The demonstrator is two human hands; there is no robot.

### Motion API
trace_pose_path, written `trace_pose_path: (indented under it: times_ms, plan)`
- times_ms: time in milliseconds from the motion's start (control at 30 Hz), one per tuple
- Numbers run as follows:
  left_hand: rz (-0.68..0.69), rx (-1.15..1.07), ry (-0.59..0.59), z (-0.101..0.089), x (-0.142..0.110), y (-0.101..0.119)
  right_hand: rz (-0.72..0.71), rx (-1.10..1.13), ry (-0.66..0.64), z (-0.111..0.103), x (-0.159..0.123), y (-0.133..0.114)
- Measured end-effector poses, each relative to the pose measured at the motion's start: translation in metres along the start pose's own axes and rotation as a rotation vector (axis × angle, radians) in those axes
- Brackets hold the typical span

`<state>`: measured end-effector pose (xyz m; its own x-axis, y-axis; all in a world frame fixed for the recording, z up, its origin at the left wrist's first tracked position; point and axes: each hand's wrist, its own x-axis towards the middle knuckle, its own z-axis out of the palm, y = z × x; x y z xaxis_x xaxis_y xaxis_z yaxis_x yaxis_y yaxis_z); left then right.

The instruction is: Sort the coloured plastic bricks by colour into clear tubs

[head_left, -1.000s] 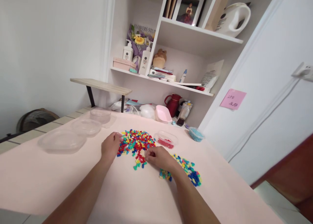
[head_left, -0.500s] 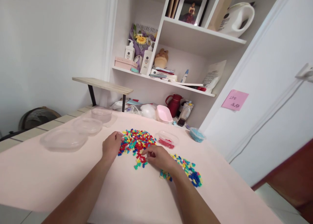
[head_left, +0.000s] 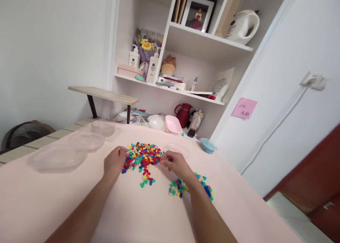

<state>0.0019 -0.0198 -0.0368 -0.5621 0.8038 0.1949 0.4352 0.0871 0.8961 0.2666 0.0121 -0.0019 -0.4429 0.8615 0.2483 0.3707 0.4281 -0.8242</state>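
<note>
A heap of small red, yellow, green and blue plastic pieces lies on the pink table cover. My left hand rests at the heap's left edge, its fingers curled in; whether anything is in them is hidden. At the right edge of the heap, my right hand has thumb and fingers drawn together in a pinch, and anything held there is too small to make out. Right behind it stands a clear plastic container, its inside mostly hidden. Another patch of mixed pieces lies partly under my right forearm.
Clear tubs line the table's left side. A round tub of light blue pieces sits at the right edge. Along the back stand a pink tray, a red jug and a small wooden stand, below shelves.
My right hand has moved off the loose red pieces at the heap's front, back toward the clear container. My left hand stays at the heap. The view has turned slightly right.
</note>
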Motion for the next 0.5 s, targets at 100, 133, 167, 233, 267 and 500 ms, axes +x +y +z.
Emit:
trace_pose_path:
  times_ms: [100, 133, 167, 233, 267, 500]
  plan:
    - [0.002, -0.012, 0.001, 0.001, 0.002, -0.001, 0.022, 0.174, 0.417, -0.018, 0.004, 0.004]
    - [0.003, -0.015, 0.001, 0.001, 0.002, -0.002, 0.024, 0.221, 0.532, -0.024, 0.005, 0.006]
    - [0.004, -0.017, 0.002, 0.001, 0.002, -0.002, 0.026, 0.257, 0.622, -0.030, 0.005, 0.009]
    - [0.005, -0.019, 0.003, 0.001, 0.002, -0.003, 0.029, 0.305, 0.739, -0.040, 0.005, 0.015]
    - [0.006, -0.018, 0.003, 0.000, 0.002, -0.003, 0.032, 0.323, 0.776, -0.044, 0.005, 0.019]
    - [0.020, -0.013, 0.005, 0.001, 0.004, -0.003, 0.072, 0.433, 0.906, -0.056, 0.004, 0.037]
